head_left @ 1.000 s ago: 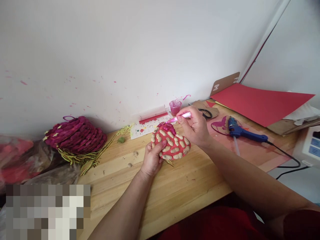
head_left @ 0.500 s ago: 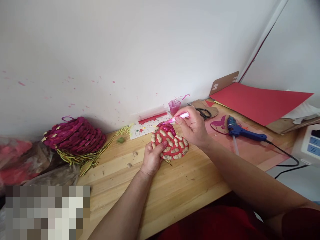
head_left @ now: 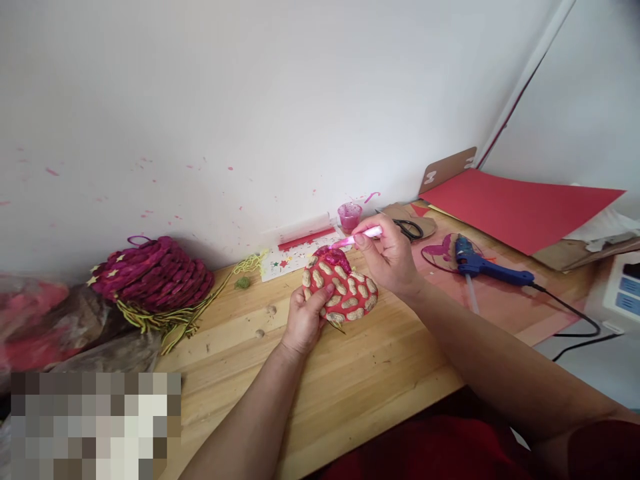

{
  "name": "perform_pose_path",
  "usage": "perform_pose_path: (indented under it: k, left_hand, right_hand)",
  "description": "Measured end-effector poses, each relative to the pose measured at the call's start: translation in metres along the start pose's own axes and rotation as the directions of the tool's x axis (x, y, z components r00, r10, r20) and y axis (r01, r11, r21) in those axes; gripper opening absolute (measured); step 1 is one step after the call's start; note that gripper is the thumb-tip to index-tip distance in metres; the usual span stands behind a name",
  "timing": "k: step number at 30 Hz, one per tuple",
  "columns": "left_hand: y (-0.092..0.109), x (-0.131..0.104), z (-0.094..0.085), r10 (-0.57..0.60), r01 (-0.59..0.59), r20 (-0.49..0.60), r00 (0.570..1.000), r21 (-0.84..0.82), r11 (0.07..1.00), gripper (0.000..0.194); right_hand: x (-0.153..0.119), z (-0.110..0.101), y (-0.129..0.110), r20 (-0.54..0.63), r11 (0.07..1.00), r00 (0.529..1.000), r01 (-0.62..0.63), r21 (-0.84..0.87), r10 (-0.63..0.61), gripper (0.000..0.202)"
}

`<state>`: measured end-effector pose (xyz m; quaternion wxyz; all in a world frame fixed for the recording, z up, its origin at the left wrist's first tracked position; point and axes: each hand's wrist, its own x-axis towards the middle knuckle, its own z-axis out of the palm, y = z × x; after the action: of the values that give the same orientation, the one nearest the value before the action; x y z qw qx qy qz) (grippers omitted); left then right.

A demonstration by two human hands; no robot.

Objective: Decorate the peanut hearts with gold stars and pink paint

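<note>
My left hand (head_left: 306, 315) is closed on the lower left edge of a red peanut-covered piece (head_left: 354, 291), its thumb on the front. Rows of peanut shells sit on the red surface, and those at the top are coated in wet magenta paint. Between the thumb and fingers of my right hand (head_left: 387, 257) is a white-handled paintbrush (head_left: 367, 234), stained pink. Its tip is at the magenta shells along the piece's upper edge. Behind the right hand stands a clear cup of pink paint (head_left: 349, 217). Black-handled scissors (head_left: 410, 230) lie beside that hand, partly hidden.
On the left is a magenta peanut-covered object (head_left: 160, 277) with yellow stars and yarn fringe. A sticker sheet (head_left: 280, 264) lies near the wall. At right are a blue glue gun (head_left: 493, 269) with its cord, red card (head_left: 520, 203) and a white device (head_left: 625, 290).
The brush and my right hand have shifted very slightly to the right along the painted shells. The view has tilted a little; my left hand keeps its hold.
</note>
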<state>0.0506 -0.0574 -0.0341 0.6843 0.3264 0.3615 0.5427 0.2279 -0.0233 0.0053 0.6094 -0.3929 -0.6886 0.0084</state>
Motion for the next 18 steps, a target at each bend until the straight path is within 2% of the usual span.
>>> perform_pose_path:
  k: [3, 6, 12, 16, 18]
  left_hand:
    - [0.0012, -0.0007, 0.0011, 0.002, -0.002, -0.008, 1.0, -0.011, 1.0, 0.042]
    - [0.0007, -0.0009, 0.0011, -0.003, 0.003, -0.017, 1.0, -0.007, 1.0, 0.044]
    - [-0.0018, -0.0002, -0.0006, -0.009, 0.009, 0.005, 1.0, 0.022, 1.0, 0.044]
    - [-0.0044, 0.0008, -0.0029, -0.005, 0.005, 0.01, 1.0, 0.036, 0.999, 0.045]
    - [-0.0062, 0.0012, -0.0045, 0.013, -0.014, 0.028, 1.0, 0.056, 0.998, 0.045]
  right_hand:
    - [-0.0007, 0.0005, -0.0001, 0.018, 1.0, 1.0, 0.008, 0.004, -0.008, 0.011]
    - [-0.0012, 0.0008, 0.0007, -0.021, 1.0, 0.999, -0.026, -0.003, 0.026, 0.012]
    - [-0.0008, 0.0011, 0.0038, -0.007, 0.995, 0.998, -0.064, 0.074, 0.064, 0.014]
    - [-0.0005, 0.0011, 0.0027, -0.049, 0.996, 0.997, -0.058, 0.067, 0.061, 0.013]
    - [-0.0012, 0.0015, -0.0011, -0.034, 0.996, 0.999, -0.033, 0.08, 0.036, 0.012]
